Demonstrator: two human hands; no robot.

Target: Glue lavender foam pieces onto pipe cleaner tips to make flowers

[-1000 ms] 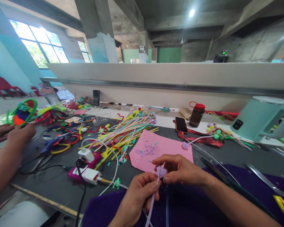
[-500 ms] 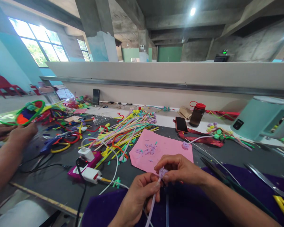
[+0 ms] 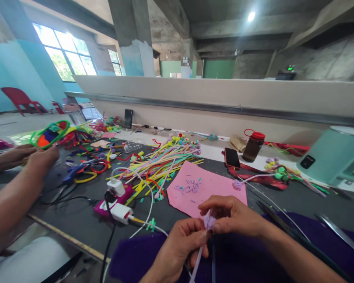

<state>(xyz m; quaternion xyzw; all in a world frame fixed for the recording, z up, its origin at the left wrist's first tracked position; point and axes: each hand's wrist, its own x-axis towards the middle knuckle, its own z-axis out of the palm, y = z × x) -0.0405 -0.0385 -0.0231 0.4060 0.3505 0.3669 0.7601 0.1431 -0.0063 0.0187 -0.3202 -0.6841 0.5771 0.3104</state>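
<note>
A small lilac flower of bent fuzzy stems is between my two hands, over dark purple cloth. My left hand pinches the flower's base, and a lilac stem hangs below its fingers. From the right, my right hand holds the petals between thumb and fingers. Just beyond lies a pink sheet bearing short lilac clippings. A finished-looking lilac flower rests on its right edge, its stem reaching right.
Scissors lie at right, near a green kettle, a bottle and a phone. Left are a power strip, coloured stems and another person's hands holding a green-rimmed piece.
The view has shifted left, so the scene appears further right. My fingers have moved slightly around the lilac flower, whose petals now show more above my left fingertips.
</note>
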